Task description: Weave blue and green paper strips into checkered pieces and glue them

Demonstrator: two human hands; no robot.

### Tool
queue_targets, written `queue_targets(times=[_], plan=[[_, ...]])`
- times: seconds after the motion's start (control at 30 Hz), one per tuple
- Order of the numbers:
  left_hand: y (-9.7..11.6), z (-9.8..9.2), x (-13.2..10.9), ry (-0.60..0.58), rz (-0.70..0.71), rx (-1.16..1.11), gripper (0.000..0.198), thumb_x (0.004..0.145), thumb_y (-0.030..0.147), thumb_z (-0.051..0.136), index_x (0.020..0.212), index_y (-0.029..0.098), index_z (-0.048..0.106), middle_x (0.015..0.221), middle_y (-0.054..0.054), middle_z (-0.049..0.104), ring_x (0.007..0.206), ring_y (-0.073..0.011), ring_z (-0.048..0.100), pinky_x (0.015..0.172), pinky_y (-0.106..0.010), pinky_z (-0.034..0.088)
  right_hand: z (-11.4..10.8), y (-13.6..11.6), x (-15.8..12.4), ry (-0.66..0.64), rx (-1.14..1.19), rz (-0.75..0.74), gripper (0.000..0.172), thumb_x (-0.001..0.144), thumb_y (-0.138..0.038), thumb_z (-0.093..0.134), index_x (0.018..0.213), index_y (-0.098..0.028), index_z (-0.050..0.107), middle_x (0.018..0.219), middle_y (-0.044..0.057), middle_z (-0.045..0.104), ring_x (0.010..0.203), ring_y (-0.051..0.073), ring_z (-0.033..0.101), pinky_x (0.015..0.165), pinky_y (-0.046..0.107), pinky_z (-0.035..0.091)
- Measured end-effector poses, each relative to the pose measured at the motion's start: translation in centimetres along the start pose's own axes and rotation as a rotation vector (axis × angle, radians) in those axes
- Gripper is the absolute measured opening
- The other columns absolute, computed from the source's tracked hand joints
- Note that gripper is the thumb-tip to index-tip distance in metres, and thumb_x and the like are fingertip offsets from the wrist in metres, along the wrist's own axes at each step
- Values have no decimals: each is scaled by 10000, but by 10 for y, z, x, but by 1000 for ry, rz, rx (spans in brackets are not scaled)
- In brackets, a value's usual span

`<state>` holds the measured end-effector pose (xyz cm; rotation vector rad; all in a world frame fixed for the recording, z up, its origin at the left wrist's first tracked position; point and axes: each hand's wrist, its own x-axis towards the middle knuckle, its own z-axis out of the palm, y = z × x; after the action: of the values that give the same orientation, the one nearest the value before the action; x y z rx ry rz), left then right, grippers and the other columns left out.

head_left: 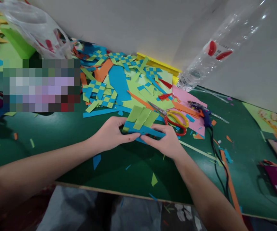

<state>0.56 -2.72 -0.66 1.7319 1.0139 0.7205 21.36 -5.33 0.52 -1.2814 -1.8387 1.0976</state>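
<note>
A partly woven mat of green and blue paper strips [142,120] lies on the green table [63,141] in front of me. My left hand [113,133] pinches its left edge, fingers closed on the strips. My right hand [166,141] grips the blue strips at its lower right, fingers pressed together. Just behind the mat lie scissors [173,117] with yellow and red handles.
A heap of woven paper squares and loose strips [119,77] covers the table's middle back. A clear plastic bottle [222,45] leans on the wall at right. A glue gun [204,115] with a black cord lies right of the scissors. A plastic bag [37,29] sits far left.
</note>
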Motion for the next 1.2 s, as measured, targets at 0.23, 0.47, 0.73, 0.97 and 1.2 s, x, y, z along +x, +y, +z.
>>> queue_targets(times=[0.23, 0.47, 0.73, 0.97, 1.2], plan=[[1, -1, -1, 17, -10, 19, 327, 754, 418, 709, 951, 161, 752, 880, -27, 771, 760, -206, 708, 646, -254, 556, -1, 2, 0, 18, -21, -24, 155, 774, -342, 702, 829, -198, 686, 804, -3, 688, 716, 135, 627, 665, 257, 490], [2, 1, 0, 14, -18, 37, 334, 748, 422, 708, 949, 159, 751, 861, -28, 769, 722, -201, 701, 609, -247, 545, -1, 7, 1, 74, 95, -34, 255, 719, -306, 748, 919, -202, 628, 905, 19, 682, 832, 165, 637, 748, 298, 521], [2, 0, -1, 10, -14, 30, 362, 753, 425, 706, 999, 160, 743, 911, -31, 770, 767, -208, 705, 646, -254, 554, 3, 5, 0, 108, 183, 3, 221, 714, -268, 748, 882, -206, 618, 838, -3, 666, 751, 140, 632, 688, 276, 530], [1, 0, 0, 9, -12, 4, 338, 762, 416, 697, 991, 172, 746, 927, -25, 767, 818, -213, 704, 689, -264, 557, -1, 5, 2, 87, 111, 16, 247, 705, -298, 762, 893, -201, 635, 892, 12, 680, 793, 147, 627, 653, 256, 502], [2, 0, -1, 1, -66, 47, 357, 759, 449, 686, 965, 161, 738, 819, -28, 751, 692, -193, 679, 602, -258, 530, -7, 7, 4, 139, 66, -26, 264, 769, -413, 717, 936, -214, 670, 916, 26, 690, 831, 156, 623, 694, 278, 495]])
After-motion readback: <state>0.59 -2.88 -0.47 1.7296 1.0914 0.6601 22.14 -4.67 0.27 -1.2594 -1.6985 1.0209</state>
